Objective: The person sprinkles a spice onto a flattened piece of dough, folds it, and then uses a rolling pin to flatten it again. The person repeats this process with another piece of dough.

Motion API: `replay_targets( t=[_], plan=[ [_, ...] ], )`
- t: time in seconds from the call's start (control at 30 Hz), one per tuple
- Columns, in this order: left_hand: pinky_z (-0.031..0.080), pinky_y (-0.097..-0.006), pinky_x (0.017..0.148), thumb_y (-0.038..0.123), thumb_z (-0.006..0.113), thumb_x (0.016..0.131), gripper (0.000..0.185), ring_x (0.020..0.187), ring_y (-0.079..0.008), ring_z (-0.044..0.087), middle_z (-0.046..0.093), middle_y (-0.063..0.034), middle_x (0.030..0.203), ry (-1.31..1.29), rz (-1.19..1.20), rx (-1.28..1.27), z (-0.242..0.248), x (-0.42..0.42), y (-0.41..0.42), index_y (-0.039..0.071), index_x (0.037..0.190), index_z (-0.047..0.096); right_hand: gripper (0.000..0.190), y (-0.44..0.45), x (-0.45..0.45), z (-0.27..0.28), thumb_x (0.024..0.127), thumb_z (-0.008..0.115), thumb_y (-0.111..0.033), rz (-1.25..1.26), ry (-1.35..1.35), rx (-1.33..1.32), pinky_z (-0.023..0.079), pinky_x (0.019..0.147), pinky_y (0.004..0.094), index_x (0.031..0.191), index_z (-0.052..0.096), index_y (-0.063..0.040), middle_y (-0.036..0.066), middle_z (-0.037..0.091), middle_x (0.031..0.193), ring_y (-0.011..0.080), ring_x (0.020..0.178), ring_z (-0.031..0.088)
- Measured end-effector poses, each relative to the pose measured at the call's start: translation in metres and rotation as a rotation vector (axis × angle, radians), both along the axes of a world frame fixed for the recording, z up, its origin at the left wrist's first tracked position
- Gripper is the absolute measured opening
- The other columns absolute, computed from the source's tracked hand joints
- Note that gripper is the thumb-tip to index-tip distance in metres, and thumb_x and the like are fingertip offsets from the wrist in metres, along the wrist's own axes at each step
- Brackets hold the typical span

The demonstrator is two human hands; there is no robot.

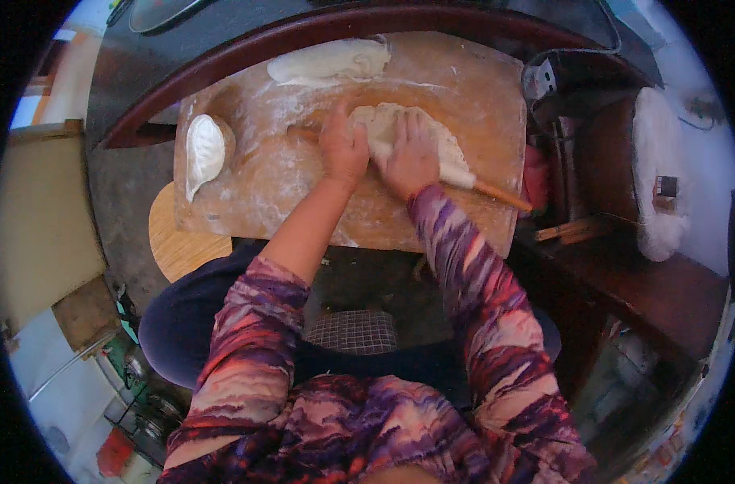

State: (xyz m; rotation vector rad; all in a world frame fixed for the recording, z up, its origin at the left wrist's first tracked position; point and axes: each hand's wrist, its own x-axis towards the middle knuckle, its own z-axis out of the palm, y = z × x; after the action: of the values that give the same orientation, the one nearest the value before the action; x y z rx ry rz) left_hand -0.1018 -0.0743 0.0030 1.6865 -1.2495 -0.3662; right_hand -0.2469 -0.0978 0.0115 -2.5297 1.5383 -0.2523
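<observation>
A sheet of dough [449, 145] lies on a floured wooden board [264, 212], partly wrapped around a wooden rolling pin [503, 196]. The pin slants across the board, its right handle jutting out towards the board's right edge. My right hand [411, 151] rests flat on the dough over the pin, fingers spread. At the dough's left edge is my left hand [344, 145], thumb apart from the fingers, by the pin's left end; its contact with the pin is hard to make out. Another thick piece of dough [331, 60] lies along the far edge.
A bowl of white flour [207, 148] stands at the board's left. Beneath that corner shows a round wooden stool top [183, 233]. A dark counter with a red-brown edge [343, 24] curves behind the board. At right are a power socket [546, 78] and a dark wooden bench [664, 296].
</observation>
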Motion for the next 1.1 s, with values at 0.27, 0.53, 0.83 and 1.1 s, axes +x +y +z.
replay_targets(
  t=[0.27, 0.53, 0.83, 1.1],
  plan=[
    [0.053, -0.0364, 0.086, 0.025, 0.051, 0.101, 0.035, 0.096, -0.0241, 0.066, 0.067, -0.0129, 0.107, 1.220, 0.192, 0.401, -0.008, -0.016, 0.066, -0.003, 0.120, 0.058, 0.080, -0.009, 0.003, 0.009, 0.091, 0.055, -0.054, -0.032, -0.030, -0.104, 0.022, 0.118, 0.0526, 0.141, 0.045, 0.007, 0.026, 0.041, 0.149, 0.0428, 0.142, 0.032],
    [0.035, -0.0552, 0.110, 0.066, 0.032, 0.098, 0.081, 0.132, -0.0377, 0.044, 0.045, -0.0238, 0.142, 1.974, 0.450, 0.305, -0.001, -0.052, 0.160, -0.004, 0.139, 0.040, 0.056, 0.160, -0.094, 0.069, 0.077, 0.077, -0.020, 0.190, -0.216, 0.239, 0.040, 0.103, 0.0499, 0.123, 0.055, 0.002, 0.024, 0.056, 0.124, 0.0428, 0.119, 0.051],
    [0.033, -0.0575, 0.112, 0.071, 0.024, 0.097, 0.081, 0.133, -0.0354, 0.045, 0.046, -0.0149, 0.145, 1.991, 0.453, 0.203, -0.005, -0.053, 0.161, 0.006, 0.143, 0.040, 0.022, 0.183, -0.175, 0.049, 0.083, 0.067, -0.013, 0.119, -0.035, 0.443, 0.051, 0.077, 0.0486, 0.100, 0.056, -0.006, 0.017, 0.060, 0.100, 0.0396, 0.089, 0.060],
    [0.040, -0.0509, 0.110, 0.051, 0.039, 0.102, 0.058, 0.133, -0.0308, 0.048, 0.049, -0.0082, 0.144, 1.987, 0.258, 0.056, -0.004, -0.055, 0.161, 0.011, 0.143, 0.043, 0.040, 0.176, -0.177, 0.066, 0.078, 0.070, -0.008, 0.190, -0.119, 0.062, 0.050, 0.080, 0.0475, 0.117, 0.061, -0.007, 0.016, 0.062, 0.105, 0.0376, 0.095, 0.061]
  ],
)
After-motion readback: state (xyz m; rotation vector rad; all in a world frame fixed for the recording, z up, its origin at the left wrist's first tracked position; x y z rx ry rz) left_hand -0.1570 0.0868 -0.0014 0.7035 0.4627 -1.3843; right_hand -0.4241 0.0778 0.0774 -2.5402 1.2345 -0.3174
